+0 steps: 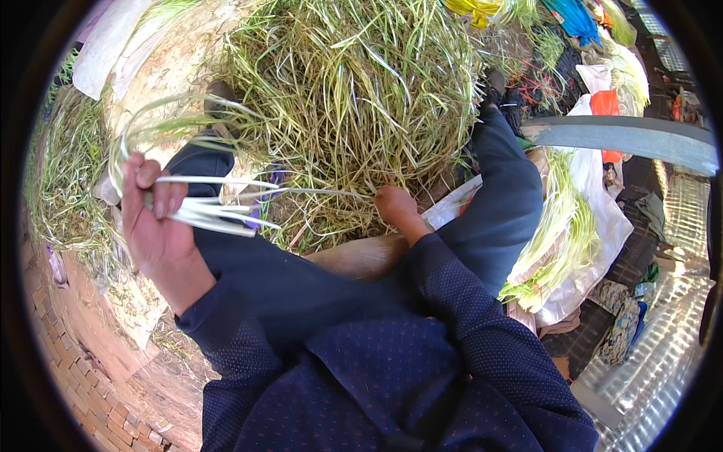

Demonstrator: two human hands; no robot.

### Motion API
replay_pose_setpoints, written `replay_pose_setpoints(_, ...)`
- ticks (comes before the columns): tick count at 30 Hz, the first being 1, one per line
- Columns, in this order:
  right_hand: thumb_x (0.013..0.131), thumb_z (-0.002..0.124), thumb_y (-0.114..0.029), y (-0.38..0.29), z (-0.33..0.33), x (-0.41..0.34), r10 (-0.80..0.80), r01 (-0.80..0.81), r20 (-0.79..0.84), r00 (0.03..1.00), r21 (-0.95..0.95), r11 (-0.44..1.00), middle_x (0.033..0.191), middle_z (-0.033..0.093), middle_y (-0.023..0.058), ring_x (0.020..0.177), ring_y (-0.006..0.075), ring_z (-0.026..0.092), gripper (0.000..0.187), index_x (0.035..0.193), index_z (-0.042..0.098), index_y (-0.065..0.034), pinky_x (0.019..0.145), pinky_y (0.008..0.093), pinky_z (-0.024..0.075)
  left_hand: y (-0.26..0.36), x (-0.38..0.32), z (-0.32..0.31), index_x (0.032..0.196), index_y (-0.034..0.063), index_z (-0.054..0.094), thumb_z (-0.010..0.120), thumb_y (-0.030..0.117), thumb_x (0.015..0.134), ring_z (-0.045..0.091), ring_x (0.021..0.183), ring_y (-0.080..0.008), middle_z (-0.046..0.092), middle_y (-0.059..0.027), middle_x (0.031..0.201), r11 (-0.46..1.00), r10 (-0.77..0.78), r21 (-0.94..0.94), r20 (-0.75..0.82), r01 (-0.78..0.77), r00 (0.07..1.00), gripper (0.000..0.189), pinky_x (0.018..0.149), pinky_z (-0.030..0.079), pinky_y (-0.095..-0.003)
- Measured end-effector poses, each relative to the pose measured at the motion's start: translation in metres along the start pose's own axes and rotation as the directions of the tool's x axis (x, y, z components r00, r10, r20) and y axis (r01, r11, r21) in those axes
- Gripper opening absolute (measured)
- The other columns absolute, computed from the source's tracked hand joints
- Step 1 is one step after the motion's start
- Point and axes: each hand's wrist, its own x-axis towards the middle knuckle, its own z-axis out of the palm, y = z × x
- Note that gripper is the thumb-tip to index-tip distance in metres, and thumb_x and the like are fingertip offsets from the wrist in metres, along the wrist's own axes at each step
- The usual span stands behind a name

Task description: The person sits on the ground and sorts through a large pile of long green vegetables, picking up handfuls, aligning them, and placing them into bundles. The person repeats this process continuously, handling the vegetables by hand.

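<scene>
My left hand [155,212], raised at the left, grips several long green plants with white stalks [214,214]; their pale ends point right and the blurred green leaves loop above. My right hand [394,206] is closed near the lower edge of a large heap of green and yellowish leaves [350,85], between my spread legs. A thin pale strand runs from the stalks to my right fingers, which seem to pinch its end. Beside my right leg, a bundle of pale green stalks [559,226] lies on a white sheet [607,226].
A metal bar [621,135] crosses the right side near my knee. Another heap of leaves [73,175] lies at the far left. Yellow plastic [477,10], a blue bag [573,20] and a red object [604,107] are at the upper right. Bricks [73,378] line the lower left.
</scene>
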Motion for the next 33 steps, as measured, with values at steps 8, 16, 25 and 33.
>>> replay_pose_setpoints(8, 0.087, 0.069, -0.021, -0.066, -0.035, 0.059, -0.175, 0.298, -0.439, 0.881, 0.227, 0.927, 0.1, 0.067, 0.024, 0.091, 0.0398, 0.066, 0.039, 0.122, 0.063, -0.004, 0.081, 0.0489, 0.0512, -0.023, 0.009, 0.006, 0.104, 0.0089, 0.055, 0.047, 0.026, 0.107, 0.037, 0.069, -0.0119, 0.053, 0.0011, 0.081, 0.982, -0.13, -0.137, 0.0, 0.129, 0.991, 0.019, 0.071, 0.036, -0.0289)
replay_pose_setpoints(16, 0.099, 0.056, -0.033, -0.099, -0.025, 0.089, -0.423, 0.425, -0.066, 0.904, 0.016, 0.905, 0.091, 0.066, 0.0152, 0.076, 0.0298, 0.065, 0.031, 0.107, 0.064, -0.0048, 0.074, 0.0449, 0.0536, -0.047, 0.013, 0.021, 0.112, 0.0074, 0.055, 0.045, 0.029, 0.108, 0.044, 0.072, -0.0127, 0.049, 0.0004, 0.077, 0.94, -0.261, -0.242, -0.053, 0.241, 0.964, 0.024, 0.077, 0.041, -0.0322)
replay_pose_setpoints(25, 0.088, 0.056, -0.024, -0.114, 0.05, -0.022, -0.463, 0.549, 0.573, 0.676, 0.028, 0.836, 0.105, 0.071, 0.0174, 0.099, 0.0347, 0.068, 0.025, 0.1, 0.072, -0.0091, 0.083, 0.0477, 0.0541, -0.06, 0.007, 0.015, 0.134, 0.0044, 0.05, 0.045, 0.035, 0.107, 0.034, 0.052, -0.0049, 0.041, 0.0024, 0.074, 0.9, -0.355, -0.25, 0.055, 0.357, 0.933, 0.041, 0.048, 0.035, -0.021)
replay_pose_setpoints(33, 0.086, 0.055, 0.0, -0.093, -0.098, -0.015, -0.197, -0.068, 0.184, 0.963, 0.872, 0.485, 0.074, 0.057, 0.0039, 0.056, 0.0106, 0.049, 0.026, 0.109, 0.065, 0.0019, 0.05, 0.0253, 0.0425, -0.081, -0.001, 0.009, 0.123, 0.006, 0.057, 0.06, 0.023, 0.101, 0.034, 0.048, -0.0036, 0.043, 0.0074, 0.066, 0.877, -0.474, -0.159, -0.145, 0.453, 0.868, 0.028, 0.045, 0.031, -0.0222)
